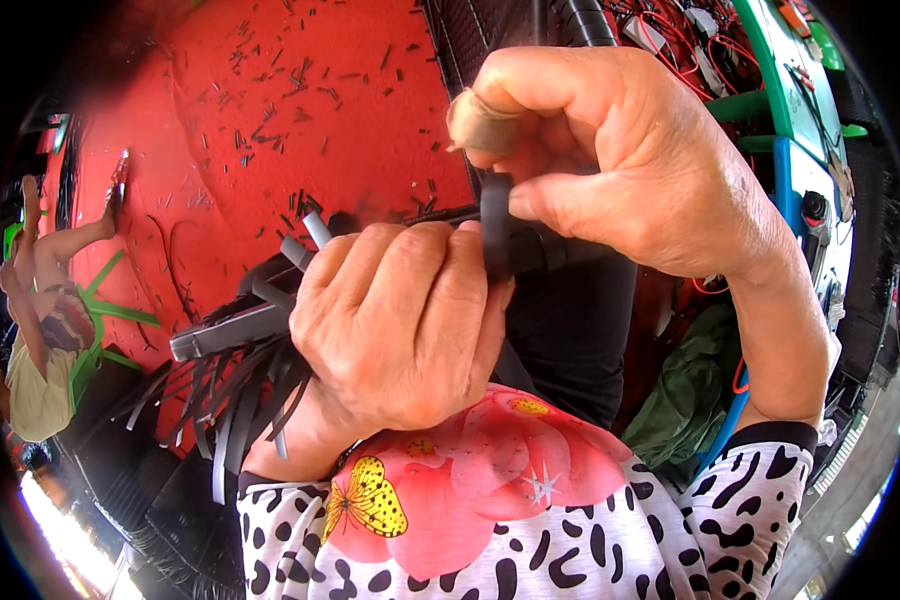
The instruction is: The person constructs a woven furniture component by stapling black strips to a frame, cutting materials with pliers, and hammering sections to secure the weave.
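Observation:
My left hand (400, 320) is closed, knuckles up, around a dark woven piece with loose strips, most of it hidden under the fingers. A flat dark grey bar (230, 332) and a fringe of black and grey strips (255, 380) stick out on its wrist side. Between my two hands a flat black strip (495, 225) stands up in a bend. The thumb of my right hand (650, 160) presses against this strip, with the fingers curled above it. Tan tape (480, 125) wraps my right index fingertip.
Black offcuts (270, 130) are scattered over the red floor (210, 80). At the far left a person (45, 330) sits on a green stool (105, 305). To the right lie red cables (685, 60), a green-edged table (770, 50) and dark green cloth (685, 390).

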`<act>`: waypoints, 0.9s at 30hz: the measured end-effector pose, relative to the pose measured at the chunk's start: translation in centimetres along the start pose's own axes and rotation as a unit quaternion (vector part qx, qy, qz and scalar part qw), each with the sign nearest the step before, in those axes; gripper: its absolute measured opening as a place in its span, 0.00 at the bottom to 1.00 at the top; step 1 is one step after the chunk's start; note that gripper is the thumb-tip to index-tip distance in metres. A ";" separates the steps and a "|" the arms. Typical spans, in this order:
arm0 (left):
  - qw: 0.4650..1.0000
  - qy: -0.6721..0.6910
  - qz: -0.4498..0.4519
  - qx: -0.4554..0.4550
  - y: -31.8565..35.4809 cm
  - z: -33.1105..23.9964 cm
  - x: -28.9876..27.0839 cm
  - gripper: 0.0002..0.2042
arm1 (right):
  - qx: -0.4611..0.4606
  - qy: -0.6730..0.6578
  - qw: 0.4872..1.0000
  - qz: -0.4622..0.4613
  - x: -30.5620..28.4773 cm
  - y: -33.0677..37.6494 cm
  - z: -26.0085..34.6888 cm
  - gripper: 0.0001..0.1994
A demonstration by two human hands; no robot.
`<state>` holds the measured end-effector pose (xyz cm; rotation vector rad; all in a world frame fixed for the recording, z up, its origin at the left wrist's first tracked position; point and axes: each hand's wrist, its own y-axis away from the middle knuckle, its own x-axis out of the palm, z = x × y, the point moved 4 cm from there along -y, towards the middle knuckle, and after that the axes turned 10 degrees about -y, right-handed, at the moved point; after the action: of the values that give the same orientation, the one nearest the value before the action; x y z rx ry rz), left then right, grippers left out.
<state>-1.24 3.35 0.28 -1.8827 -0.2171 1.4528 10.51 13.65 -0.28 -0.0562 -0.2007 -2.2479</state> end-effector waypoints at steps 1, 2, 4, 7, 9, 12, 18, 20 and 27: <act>1.000 0.000 0.001 0.000 0.0 0.0 0.0 0.11 | -0.065 0.033 0.997 0.014 0.5 0.0 0.9 0.14; 1.000 -0.004 0.003 -0.001 0.0 0.0 0.0 0.11 | -0.129 0.066 0.989 0.027 0.8 0.1 1.7 0.14; 1.000 -0.007 0.006 -0.003 0.0 -0.1 0.0 0.11 | -0.120 0.106 0.987 0.019 0.8 0.0 1.8 0.14; 1.000 -0.004 0.002 -0.006 -0.1 0.0 0.1 0.11 | -0.126 0.112 0.986 -0.002 1.2 0.4 2.1 0.15; 1.000 -0.007 0.011 -0.011 -0.1 0.0 0.0 0.11 | -0.142 0.075 0.987 -0.012 0.9 0.5 2.1 0.15; 0.999 -0.020 0.029 -0.015 -0.1 0.0 -0.1 0.11 | 0.005 0.023 1.000 -0.012 -0.1 -0.2 -0.3 0.16; 0.999 -0.034 0.036 -0.005 -0.1 0.0 -0.2 0.11 | 0.017 0.054 0.998 0.015 0.4 -0.3 1.6 0.18; 0.999 -0.031 0.038 -0.002 -0.1 -0.1 -0.1 0.11 | -0.045 0.079 0.996 0.018 0.9 0.3 2.3 0.19; 0.999 -0.008 0.046 0.000 -0.4 0.1 -0.4 0.10 | 0.147 0.087 0.983 0.063 1.7 -1.2 3.4 0.16</act>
<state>-1.39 3.49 0.80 -1.9033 -0.1411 1.5300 8.40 13.70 3.09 0.2786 -0.4203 -2.0625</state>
